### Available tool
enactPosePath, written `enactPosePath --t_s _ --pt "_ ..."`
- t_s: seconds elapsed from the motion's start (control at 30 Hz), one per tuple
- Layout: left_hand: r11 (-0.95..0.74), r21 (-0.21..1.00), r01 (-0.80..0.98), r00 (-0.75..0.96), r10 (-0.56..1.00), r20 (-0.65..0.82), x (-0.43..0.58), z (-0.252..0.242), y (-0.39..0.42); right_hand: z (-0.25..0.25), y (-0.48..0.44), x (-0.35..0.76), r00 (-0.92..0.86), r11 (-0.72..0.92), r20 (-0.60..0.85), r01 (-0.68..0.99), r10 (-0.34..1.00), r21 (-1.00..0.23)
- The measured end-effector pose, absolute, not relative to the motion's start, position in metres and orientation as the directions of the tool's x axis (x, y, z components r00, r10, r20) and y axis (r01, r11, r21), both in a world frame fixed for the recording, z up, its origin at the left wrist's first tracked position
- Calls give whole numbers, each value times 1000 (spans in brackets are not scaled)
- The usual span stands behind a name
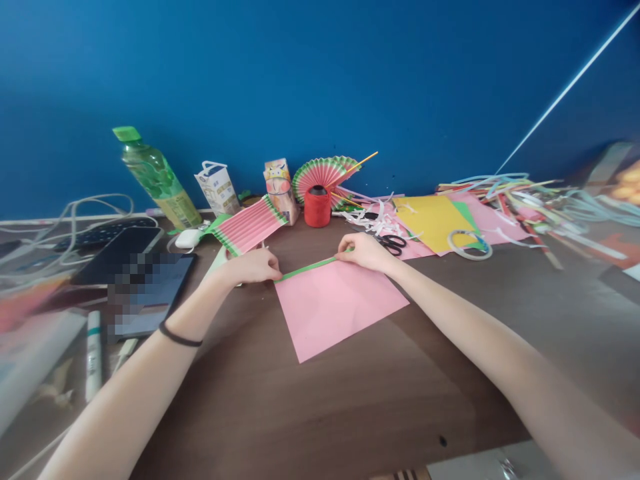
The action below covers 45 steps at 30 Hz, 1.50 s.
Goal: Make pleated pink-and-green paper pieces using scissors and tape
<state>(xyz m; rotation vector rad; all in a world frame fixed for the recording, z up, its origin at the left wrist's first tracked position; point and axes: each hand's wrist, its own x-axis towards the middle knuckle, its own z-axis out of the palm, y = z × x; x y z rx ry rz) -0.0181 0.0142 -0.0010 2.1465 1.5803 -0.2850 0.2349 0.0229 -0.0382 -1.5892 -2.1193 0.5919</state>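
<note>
A pink sheet of paper (340,307) lies on the dark brown table, a narrow green strip (310,269) running along its far edge. My left hand (255,265) pinches the left end of that green edge between thumb and fingers. Farther right along the same edge, my right hand (364,251) is closed with thumb and fingertips pressed together on the strip. Behind my left hand sits a pleated pink paper (253,227) with green borders. Black-handled scissors (395,245) lie just beyond my right wrist, their blades partly covered by white paper scraps.
A red thread spool (317,207) stands before a pink-green paper fan (320,175). Further left are small cartons (217,188), a green bottle (157,177), a tablet (160,293) and a marker (93,357). Yellow paper (433,220), a tape roll (470,253) and paper strips lie right.
</note>
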Motion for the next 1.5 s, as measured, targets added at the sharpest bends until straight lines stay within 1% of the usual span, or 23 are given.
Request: enactPosePath --t_s 0.37,0.5,1.23,1.5 --pt "-247 248 937 334 845 -417 -21 -5 18 -38 23 234 -239 240 78 785 968 -571" --pt "-232 237 943 315 851 -421 -20 -4 17 -39 24 233 -235 232 72 784 969 -576" --pt "-248 271 930 345 843 -413 -21 -4 18 -41 24 232 -234 244 90 796 968 -554" --pt "-222 215 951 296 856 -423 -19 -4 17 -41 24 233 -236 249 96 798 967 -549"
